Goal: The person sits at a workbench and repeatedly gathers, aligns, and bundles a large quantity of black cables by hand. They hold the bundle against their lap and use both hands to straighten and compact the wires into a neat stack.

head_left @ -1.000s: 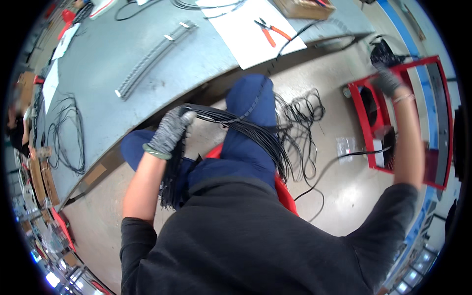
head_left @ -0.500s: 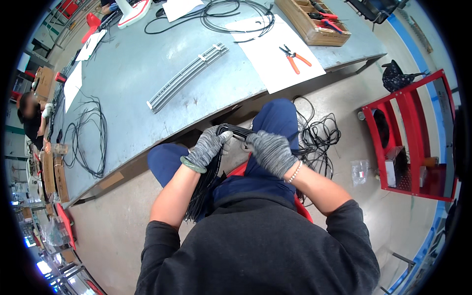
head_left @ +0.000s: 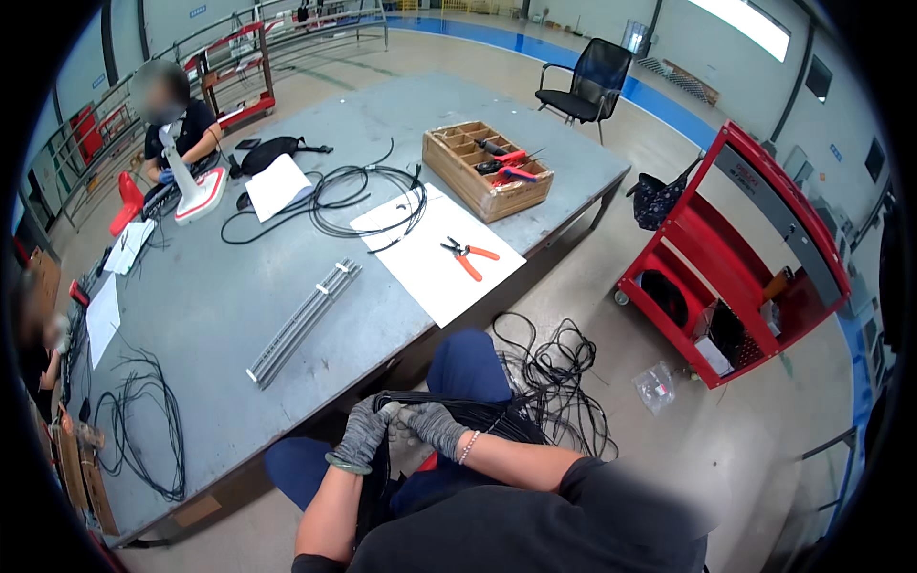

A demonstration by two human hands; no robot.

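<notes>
A bundle of black cables (head_left: 478, 413) is being gripped over the lap by the closed left hand (head_left: 363, 435) and right hand (head_left: 432, 425), while loose cable (head_left: 559, 372) is lying ungathered on the floor.

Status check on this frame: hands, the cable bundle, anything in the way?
Left hand and right hand, gloved, both gripping the black cable bundle over the lap. Loose cable heaped on floor at right. Table edge close ahead.

1 view only: a fisheye camera on the person's head, looking forward and down. The lap and both gloved hands (head_left: 401, 430) sit close at the lower edge. The grey worktop (head_left: 239, 286) spreads ahead to the left, the red cart (head_left: 755, 258) lies right; straight edges bow toward the rim.
</notes>
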